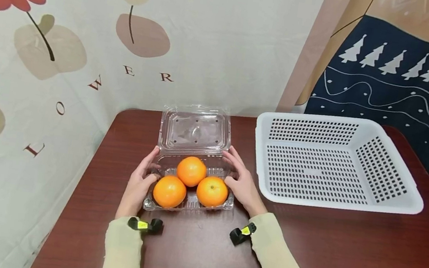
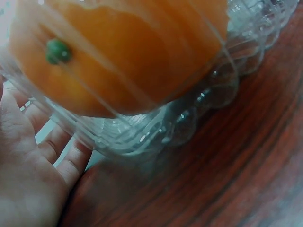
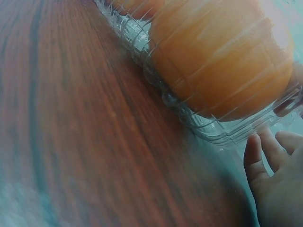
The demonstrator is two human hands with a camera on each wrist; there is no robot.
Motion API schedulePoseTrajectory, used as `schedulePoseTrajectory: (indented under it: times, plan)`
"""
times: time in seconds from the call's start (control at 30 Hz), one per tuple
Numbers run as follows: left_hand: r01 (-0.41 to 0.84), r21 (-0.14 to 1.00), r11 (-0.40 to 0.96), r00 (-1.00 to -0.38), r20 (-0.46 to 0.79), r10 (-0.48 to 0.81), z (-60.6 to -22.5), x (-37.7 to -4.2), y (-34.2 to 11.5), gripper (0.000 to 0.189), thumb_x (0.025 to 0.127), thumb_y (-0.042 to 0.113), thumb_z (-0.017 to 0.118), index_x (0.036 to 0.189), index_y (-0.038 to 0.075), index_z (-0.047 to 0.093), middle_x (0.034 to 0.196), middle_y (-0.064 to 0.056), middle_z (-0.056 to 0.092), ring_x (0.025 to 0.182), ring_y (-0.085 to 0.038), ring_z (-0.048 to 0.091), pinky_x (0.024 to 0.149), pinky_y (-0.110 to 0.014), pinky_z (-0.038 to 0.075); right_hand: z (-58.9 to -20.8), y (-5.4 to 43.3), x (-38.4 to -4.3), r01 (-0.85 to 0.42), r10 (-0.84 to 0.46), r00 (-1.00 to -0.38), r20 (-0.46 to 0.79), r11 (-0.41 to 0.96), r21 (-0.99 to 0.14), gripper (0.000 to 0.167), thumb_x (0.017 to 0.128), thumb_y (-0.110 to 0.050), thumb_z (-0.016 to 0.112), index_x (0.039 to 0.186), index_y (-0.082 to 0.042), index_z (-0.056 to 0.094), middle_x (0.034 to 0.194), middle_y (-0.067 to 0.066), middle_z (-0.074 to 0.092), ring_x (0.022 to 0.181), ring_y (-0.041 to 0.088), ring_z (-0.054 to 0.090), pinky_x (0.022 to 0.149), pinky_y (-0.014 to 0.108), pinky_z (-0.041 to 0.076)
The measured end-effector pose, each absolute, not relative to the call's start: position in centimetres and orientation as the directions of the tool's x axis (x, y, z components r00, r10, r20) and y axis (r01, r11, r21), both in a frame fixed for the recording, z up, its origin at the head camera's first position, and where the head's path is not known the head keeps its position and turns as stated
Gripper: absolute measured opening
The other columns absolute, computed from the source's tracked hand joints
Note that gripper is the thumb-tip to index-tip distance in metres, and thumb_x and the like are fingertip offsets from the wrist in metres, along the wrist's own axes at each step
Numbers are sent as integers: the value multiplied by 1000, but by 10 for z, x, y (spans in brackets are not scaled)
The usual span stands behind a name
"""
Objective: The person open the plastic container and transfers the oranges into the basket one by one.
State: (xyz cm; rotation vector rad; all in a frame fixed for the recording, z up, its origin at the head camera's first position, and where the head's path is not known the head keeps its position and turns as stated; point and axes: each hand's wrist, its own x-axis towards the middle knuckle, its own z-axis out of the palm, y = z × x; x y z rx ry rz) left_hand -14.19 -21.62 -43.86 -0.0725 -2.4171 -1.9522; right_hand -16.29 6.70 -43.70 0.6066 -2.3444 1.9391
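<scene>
Holding ribbed clear-plastic clamshell point(image 1: 192, 199) by opposite sides: left grip point(image 1: 138, 188), right grip point(image 1: 243, 185). Round glossy oranges point(image 1: 191, 171) inside.

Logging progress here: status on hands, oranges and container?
Left hand, right hand: at container's opposite ends. Three oranges inside, lid open. No obstruction seen; white basket apart, to the right.

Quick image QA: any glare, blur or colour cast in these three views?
Head: fairly even light, mostly crisp; small highlights on the oranges and clear container, faint sheen on the table. Left wrist: soft overall, whitish haze at upper left, glints along the container's edge. Right wrist: hazy, table grain soft, pale bluish glare at lower left.
</scene>
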Motion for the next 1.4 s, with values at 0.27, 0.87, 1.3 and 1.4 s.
schedulePoseTrajectory:
  times: [0.27,0.87,1.3,1.4]
  plan:
    - [45,978,202,-999,43,13,-451,-148,-222,69,83,-7,43,137,35,33,136,13,36,108,-18,41,78,-25,42,-436,67,-162,-323,-270,-923,275,156,-933,65,71,14,46,133,-5,41,147,9,18,120,25,42,78,39,41]
    - [44,979,201,-999,41,22,-436,-140,-216,66,83,-6,42,140,26,30,140,6,32,111,-25,38,77,-23,41,-434,67,-161,-305,-268,-929,254,171,-937,61,72,11,46,130,-7,46,146,10,21,122,19,39,76,34,38]
    - [32,979,201,-999,28,24,-437,-140,-216,65,84,-4,42,140,27,30,141,7,32,112,-24,38,78,-23,41,-463,68,-176,-295,-251,-937,244,189,-937,67,70,9,48,129,-24,48,146,-1,22,122,9,37,75,31,40]
    - [31,979,201,-999,27,23,-438,-141,-216,65,84,-4,42,140,27,30,141,7,32,112,-24,38,78,-23,41,-466,68,-177,-307,-248,-934,258,186,-934,67,70,6,48,129,-24,49,146,-1,23,122,10,38,74,31,40]
